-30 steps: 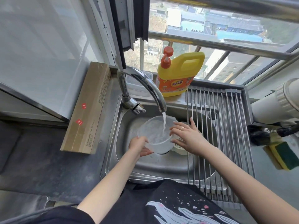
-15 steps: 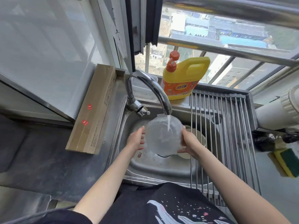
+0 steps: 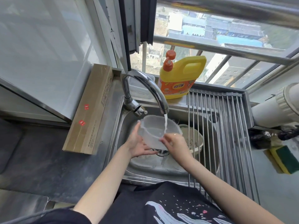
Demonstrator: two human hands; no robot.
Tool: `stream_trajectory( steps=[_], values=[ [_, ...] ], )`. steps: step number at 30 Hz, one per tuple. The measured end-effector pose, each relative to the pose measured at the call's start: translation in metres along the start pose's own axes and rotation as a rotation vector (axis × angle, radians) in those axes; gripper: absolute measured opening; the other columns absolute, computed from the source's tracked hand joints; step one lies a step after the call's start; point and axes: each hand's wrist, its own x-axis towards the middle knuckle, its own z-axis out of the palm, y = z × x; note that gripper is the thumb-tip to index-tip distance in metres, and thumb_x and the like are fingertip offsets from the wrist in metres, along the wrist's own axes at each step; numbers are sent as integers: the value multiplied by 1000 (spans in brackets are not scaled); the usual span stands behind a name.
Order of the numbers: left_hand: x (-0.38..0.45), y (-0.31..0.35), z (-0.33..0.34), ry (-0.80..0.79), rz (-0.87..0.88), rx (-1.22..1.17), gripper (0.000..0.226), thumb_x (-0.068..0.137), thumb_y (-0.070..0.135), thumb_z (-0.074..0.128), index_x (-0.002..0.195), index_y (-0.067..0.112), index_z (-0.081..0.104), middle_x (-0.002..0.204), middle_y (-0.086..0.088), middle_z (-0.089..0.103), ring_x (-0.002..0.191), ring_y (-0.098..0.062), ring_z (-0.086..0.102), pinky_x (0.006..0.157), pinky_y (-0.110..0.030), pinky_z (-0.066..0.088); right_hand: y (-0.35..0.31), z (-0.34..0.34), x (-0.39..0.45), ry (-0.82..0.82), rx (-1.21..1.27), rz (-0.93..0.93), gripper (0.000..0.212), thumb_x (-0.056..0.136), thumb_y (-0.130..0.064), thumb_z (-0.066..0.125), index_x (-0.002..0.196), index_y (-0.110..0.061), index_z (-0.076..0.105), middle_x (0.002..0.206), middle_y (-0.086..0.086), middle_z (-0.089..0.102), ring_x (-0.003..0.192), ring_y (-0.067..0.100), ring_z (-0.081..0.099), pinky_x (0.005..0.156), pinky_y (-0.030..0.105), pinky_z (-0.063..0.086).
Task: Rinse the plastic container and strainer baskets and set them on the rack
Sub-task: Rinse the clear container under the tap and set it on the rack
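A clear plastic container (image 3: 153,132) sits under the running faucet (image 3: 145,88), its mouth up and water streaming into it. My left hand (image 3: 139,145) cups its left side and underside with straight fingers. My right hand (image 3: 175,143) grips the near right rim, fingers curled over the edge. A pale strainer basket (image 3: 193,139) lies in the sink (image 3: 145,165) just right of the container, partly hidden behind my right hand. The metal roll-up rack (image 3: 226,139) spans the right half of the sink.
A yellow detergent jug (image 3: 181,78) stands on the ledge behind the faucet. A long cardboard box (image 3: 90,109) lies on the counter to the left. A green and yellow sponge (image 3: 286,160) and a white pipe (image 3: 275,105) are at the right.
The container has turned from tipped toward me to mouth-up under the stream. My right hand moved from its side to the near rim, and my left hand slid under it.
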Motion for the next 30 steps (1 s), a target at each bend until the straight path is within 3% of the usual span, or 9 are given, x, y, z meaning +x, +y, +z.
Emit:
stream_trajectory(
  steps=[2, 5, 7, 12, 16, 21, 26, 28, 30],
  values=[
    [2, -2, 1, 52, 48, -18, 65, 84, 58, 56, 134, 18, 42, 132, -23, 51, 110, -44, 59, 74, -53, 57, 7, 15, -13, 26, -318, -284, 25, 86, -30, 58, 67, -14, 62, 61, 1, 58, 63, 23, 56, 66, 40, 52],
    [7, -10, 8, 338, 199, 149, 41, 90, 3, 52, 130, 11, 49, 115, -16, 60, 85, -30, 63, 51, -39, 59, 22, 22, -23, -19, -549, -371, 11, 73, -31, 77, 74, -24, 68, 66, -6, 66, 69, 20, 64, 91, 61, 45],
    [10, -14, 8, 484, 314, 235, 47, 88, -6, 50, 125, 22, 54, 104, -10, 61, 74, -21, 60, 46, -29, 54, 28, 15, -24, -62, -573, -370, 13, 74, -37, 75, 78, -26, 71, 75, -9, 71, 76, 17, 68, 98, 55, 41],
    [16, -12, 2, 540, 361, 208, 55, 83, -21, 45, 130, 7, 56, 93, -8, 65, 62, -12, 55, 46, -23, 48, 28, -4, -23, 123, -428, -388, 32, 90, -35, 46, 94, -16, 72, 116, 5, 67, 108, 24, 61, 90, 41, 51],
    [17, -13, 5, 556, 397, 205, 54, 75, -31, 48, 120, -3, 60, 89, -6, 63, 64, -8, 56, 36, -20, 49, 11, -17, -17, 309, -193, 56, 46, 86, -24, 63, 130, -23, 49, 141, 4, 45, 127, 21, 39, 98, 35, 34],
    [12, -9, 15, 620, 407, 318, 39, 76, -21, 59, 110, -4, 67, 84, -12, 64, 51, -15, 58, 31, -15, 44, -5, -34, 6, -207, 805, 710, 54, 89, -50, 55, 135, -30, 37, 135, -6, 47, 118, 20, 53, 79, 39, 55],
    [8, -10, 12, 842, 475, 719, 36, 74, 1, 72, 109, 1, 66, 109, -19, 69, 99, -31, 67, 70, -25, 44, -9, -17, 4, -154, 892, 859, 59, 84, -63, 53, 125, -21, 46, 127, 9, 55, 103, 29, 63, 62, 42, 60],
    [0, -9, 19, 828, 417, 903, 35, 79, 3, 66, 114, 3, 61, 113, -15, 66, 93, -35, 67, 73, -34, 52, -6, -15, 2, -130, 910, 980, 74, 81, -70, 50, 130, -16, 44, 128, 14, 54, 95, 34, 66, 61, 44, 60],
    [-5, -6, 26, 772, 321, 1032, 31, 85, 2, 49, 114, 7, 55, 110, -14, 61, 58, -31, 66, 62, -41, 59, 1, -16, -1, -151, 996, 1085, 79, 83, -70, 47, 141, -18, 35, 139, 18, 45, 99, 39, 63, 65, 49, 59]
  ],
)
